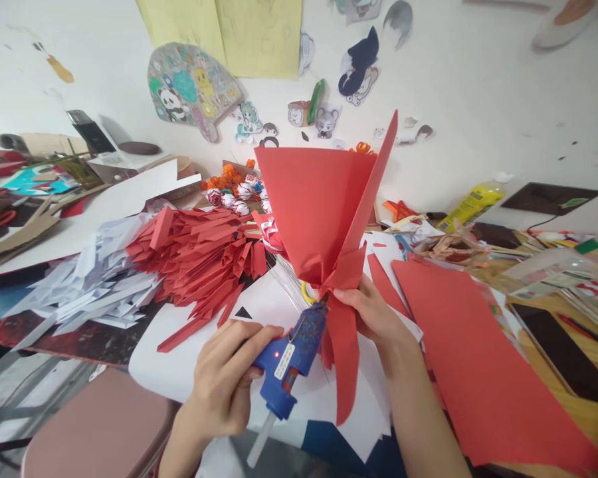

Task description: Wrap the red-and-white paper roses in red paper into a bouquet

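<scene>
My left hand (229,375) is closed round the grip of a blue hot glue gun (299,345), whose small light glows red. A clear glue stick (262,438) pokes out of its rear. The gun's nozzle touches or nearly touches the pinched neck of a red paper cone (319,206), beside a small yellow ring (309,292). My right hand (371,309) grips the cone at that neck, thumb in front, fingers mostly hidden behind. Above the neck the paper flares wide, and below it a long red tail (346,372) hangs down.
Folded red strips (199,249) and white strips (99,272) lie heaped on the left. Red sheets (468,345), a phone (563,348) and a yellow bottle (473,202) are to the right. Paper flowers (236,192) lie behind. A chair (99,428) stands at the lower left.
</scene>
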`<state>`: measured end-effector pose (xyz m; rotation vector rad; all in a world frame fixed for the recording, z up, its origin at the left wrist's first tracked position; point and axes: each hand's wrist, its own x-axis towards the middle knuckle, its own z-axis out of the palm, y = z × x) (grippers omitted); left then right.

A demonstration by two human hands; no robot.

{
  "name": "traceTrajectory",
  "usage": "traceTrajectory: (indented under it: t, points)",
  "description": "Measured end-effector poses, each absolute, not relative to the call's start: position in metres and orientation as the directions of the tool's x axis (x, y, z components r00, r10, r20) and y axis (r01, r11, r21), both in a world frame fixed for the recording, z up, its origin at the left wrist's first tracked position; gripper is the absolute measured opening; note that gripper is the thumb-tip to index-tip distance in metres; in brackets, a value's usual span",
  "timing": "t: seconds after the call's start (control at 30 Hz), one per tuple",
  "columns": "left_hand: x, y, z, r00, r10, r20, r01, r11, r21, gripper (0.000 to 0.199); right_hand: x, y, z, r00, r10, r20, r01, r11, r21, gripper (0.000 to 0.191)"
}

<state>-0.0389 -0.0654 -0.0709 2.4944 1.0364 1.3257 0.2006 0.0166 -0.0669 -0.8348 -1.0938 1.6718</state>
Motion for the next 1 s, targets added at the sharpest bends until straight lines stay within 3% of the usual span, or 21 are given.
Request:
traceTrajectory:
  t: [1.0]
  points:
    - [-0.0376, -0.0706, -0.0719, 0.338, 0.661, 0.67, 0.542, -0.719, 0.436, 0.039, 0.2002, 0.0151, -0.064, -0.324, 0.946, -0.023, -0.295, -0.124, -0.947, 0.023]
